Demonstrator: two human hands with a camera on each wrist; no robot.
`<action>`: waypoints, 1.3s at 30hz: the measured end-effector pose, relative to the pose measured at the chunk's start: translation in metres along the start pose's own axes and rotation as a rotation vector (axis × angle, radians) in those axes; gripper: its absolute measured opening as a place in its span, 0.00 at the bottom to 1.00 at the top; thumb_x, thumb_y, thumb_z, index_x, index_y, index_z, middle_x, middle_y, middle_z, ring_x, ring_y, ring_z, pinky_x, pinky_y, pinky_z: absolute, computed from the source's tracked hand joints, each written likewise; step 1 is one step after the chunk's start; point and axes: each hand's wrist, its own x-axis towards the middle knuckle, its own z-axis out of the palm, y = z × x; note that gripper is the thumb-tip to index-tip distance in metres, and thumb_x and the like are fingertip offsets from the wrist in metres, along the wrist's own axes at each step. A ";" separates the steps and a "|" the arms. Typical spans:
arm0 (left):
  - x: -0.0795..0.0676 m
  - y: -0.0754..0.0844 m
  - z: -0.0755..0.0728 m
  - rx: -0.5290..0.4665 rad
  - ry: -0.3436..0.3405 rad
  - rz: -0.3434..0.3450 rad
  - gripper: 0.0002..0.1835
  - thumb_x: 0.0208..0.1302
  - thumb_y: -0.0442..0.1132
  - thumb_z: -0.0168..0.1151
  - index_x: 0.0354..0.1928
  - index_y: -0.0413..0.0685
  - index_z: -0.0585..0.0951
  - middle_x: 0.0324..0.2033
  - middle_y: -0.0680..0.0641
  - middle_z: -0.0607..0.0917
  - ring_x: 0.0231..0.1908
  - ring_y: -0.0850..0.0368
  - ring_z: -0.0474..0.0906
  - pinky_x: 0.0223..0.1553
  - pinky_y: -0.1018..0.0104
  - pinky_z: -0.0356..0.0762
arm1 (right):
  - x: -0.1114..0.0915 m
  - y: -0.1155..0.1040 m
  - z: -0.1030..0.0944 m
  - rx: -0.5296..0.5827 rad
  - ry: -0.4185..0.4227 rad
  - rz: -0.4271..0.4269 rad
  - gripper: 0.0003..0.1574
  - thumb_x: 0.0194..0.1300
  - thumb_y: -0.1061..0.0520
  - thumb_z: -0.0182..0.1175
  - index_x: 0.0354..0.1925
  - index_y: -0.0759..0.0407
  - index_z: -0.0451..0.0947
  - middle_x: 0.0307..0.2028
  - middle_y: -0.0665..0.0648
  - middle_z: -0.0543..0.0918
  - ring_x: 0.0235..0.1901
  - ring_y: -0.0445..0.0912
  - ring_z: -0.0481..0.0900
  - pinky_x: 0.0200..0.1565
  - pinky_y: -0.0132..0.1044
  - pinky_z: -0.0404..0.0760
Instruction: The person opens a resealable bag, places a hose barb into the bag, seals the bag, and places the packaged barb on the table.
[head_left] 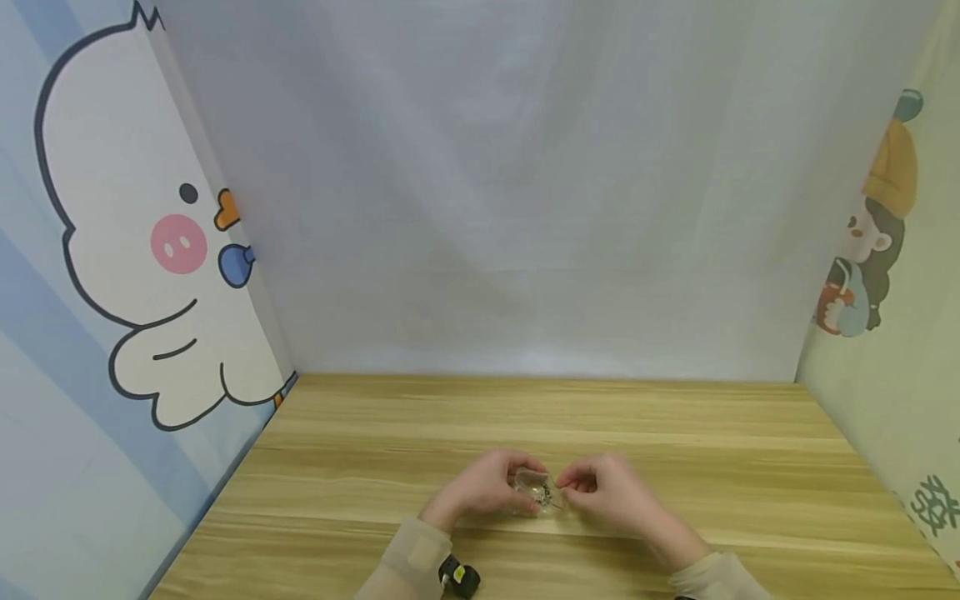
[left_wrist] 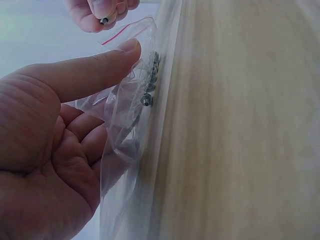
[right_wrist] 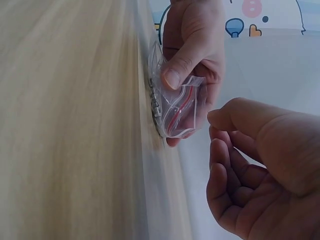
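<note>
My left hand holds a clear plastic zip bag low over the table, thumb on the near side and fingers behind it. The bag has a red stripe along its mouth, which faces my right hand. Inside, several small dark metal pieces lie along the bag's lower side. Just right of the bag's mouth is my right hand, thumb and forefinger pinched together. Between those fingertips, a small screw-like metal piece pokes out in the left wrist view; in the right wrist view the fingers hide it.
The wood-grain table reaches back to a plain pale curtain. Printed cartoon panels stand at both sides, a white bird on the left. A black device sits by my left sleeve.
</note>
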 end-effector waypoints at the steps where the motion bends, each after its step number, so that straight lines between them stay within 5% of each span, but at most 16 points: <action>1: 0.000 0.000 0.000 0.001 0.000 -0.001 0.28 0.53 0.37 0.85 0.57 0.54 0.88 0.53 0.55 0.88 0.39 0.62 0.79 0.43 0.64 0.77 | 0.000 0.000 0.001 0.002 0.003 -0.002 0.04 0.64 0.67 0.70 0.37 0.62 0.90 0.31 0.47 0.87 0.31 0.36 0.80 0.35 0.32 0.82; 39: 0.001 -0.004 0.000 0.000 -0.005 0.002 0.28 0.53 0.40 0.86 0.57 0.56 0.88 0.42 0.61 0.87 0.35 0.61 0.79 0.39 0.64 0.77 | 0.002 -0.003 0.020 -0.007 0.056 0.050 0.05 0.67 0.63 0.72 0.41 0.60 0.90 0.34 0.46 0.88 0.32 0.38 0.81 0.37 0.32 0.83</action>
